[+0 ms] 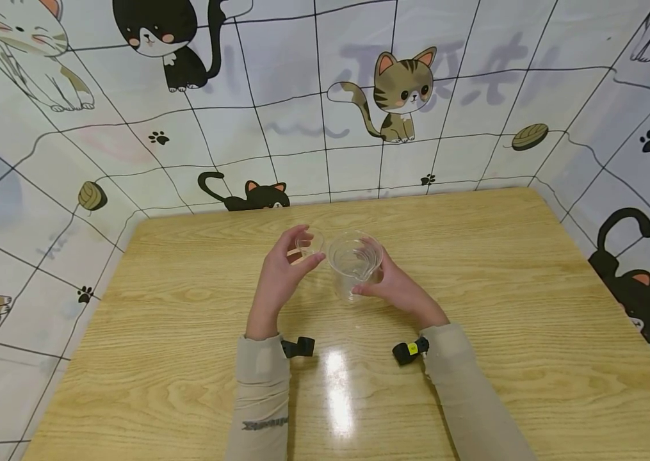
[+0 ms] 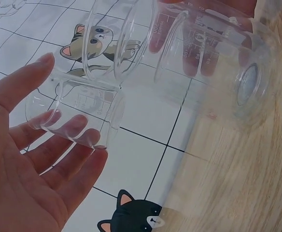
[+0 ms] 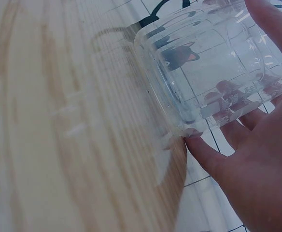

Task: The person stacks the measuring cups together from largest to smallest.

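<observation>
My left hand point(image 1: 280, 275) holds a small clear beaker point(image 2: 85, 104) between the thumb and the fingers, above the table's far half. Opposite it, my right hand point(image 1: 398, 289) grips a larger clear beaker point(image 1: 349, 283) round its side. Several rims show one within another at the larger beaker's mouth, so smaller beakers seem to be nested in it. The small beaker is just left of that mouth, with a narrow gap between them in the head view. White printed marks show on the larger beaker point(image 3: 218, 72) in the right wrist view. Whether its base touches the table cannot be told.
A wood-grain table point(image 1: 186, 294) lies under both hands. White cloth walls point(image 1: 290, 128) printed with cats and black grid lines stand behind it and at both sides. Black wrist cameras point(image 1: 300, 347) are strapped at both sleeves.
</observation>
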{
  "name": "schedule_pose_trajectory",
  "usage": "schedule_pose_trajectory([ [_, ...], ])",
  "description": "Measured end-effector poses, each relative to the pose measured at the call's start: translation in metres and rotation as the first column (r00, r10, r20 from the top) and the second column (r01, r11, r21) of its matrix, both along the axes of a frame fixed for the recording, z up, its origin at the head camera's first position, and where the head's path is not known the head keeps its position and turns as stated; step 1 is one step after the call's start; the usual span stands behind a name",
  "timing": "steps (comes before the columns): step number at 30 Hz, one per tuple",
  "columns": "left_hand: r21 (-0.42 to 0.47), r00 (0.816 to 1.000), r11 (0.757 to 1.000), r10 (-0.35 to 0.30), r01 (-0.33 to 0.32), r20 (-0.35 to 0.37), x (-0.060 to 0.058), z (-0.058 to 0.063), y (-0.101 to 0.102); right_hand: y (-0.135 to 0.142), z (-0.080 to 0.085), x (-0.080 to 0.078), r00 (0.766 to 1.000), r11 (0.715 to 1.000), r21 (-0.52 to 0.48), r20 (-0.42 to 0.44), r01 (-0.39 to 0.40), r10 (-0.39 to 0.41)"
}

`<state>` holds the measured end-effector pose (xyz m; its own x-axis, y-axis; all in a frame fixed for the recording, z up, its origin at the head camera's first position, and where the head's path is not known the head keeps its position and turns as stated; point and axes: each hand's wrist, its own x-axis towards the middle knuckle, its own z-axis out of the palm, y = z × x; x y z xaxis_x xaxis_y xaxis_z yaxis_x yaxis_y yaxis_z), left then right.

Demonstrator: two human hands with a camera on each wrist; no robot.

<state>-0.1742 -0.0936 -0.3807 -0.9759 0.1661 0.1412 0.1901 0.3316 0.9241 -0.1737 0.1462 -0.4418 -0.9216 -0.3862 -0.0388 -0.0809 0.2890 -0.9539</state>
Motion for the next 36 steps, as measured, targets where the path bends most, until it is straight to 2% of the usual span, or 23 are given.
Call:
schedule_pose_trajectory([
  [3,-0.003,1.000,1.000,0.001,-0.001,-0.013,0.000,-0.001,0.000,0.000,0.002,0.001,1.000,1.000,0.001,0.016,-0.002,0.002],
  [11,-0.013,0.999,1.000,0.015,-0.016,-0.036,0.003,0.003,0.000,-0.003,0.023,0.009,0.998,0.999,-0.028,0.056,-0.022,0.023],
  [22,0.006,0.998,1.000,0.025,-0.024,-0.052,0.003,0.005,0.000,0.000,0.002,0.002,1.000,1.000,0.001,0.007,0.000,0.000],
  [27,0.001,0.998,1.000,0.025,-0.025,-0.055,0.004,0.006,0.000,-0.001,0.005,0.004,1.000,1.000,0.018,0.021,0.003,-0.003],
  [33,-0.004,0.997,1.000,0.025,-0.025,-0.067,0.005,0.010,0.000,-0.002,0.018,0.007,0.998,1.000,0.004,0.064,-0.005,0.005],
  [36,-0.005,0.997,1.000,0.025,-0.025,-0.066,0.005,0.011,0.000,-0.002,0.018,0.006,0.998,1.000,0.003,0.059,-0.007,0.007],
])
